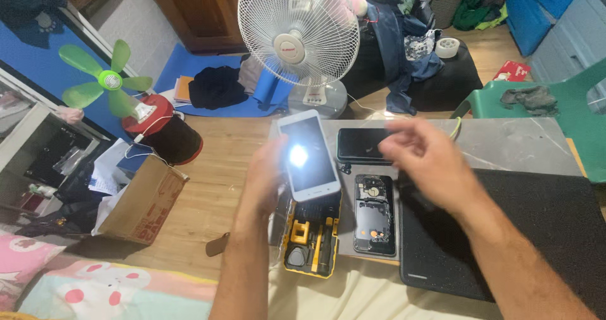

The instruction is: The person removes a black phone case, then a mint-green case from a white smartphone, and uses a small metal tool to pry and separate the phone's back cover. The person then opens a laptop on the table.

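Note:
My left hand (264,175) holds a white smartphone (309,154) upright by its left edge, glossy screen toward me with a bright glare spot. My right hand (424,154) hovers to its right with fingers spread, holding nothing, blurred by motion. Under the right fingertips a black phone (360,144) lies flat on the grey marble table (511,144). Below it lies an opened phone body (375,214) with its insides exposed. A yellow and black screwdriver kit (311,239) sits open under the white phone.
A black mat (536,225) covers the table's right part. A white standing fan (298,37) stands beyond the table, a small green fan (108,80) on a red base to the left. A cardboard box (142,201) lies on the wooden floor. A green plastic chair (536,99) is at right.

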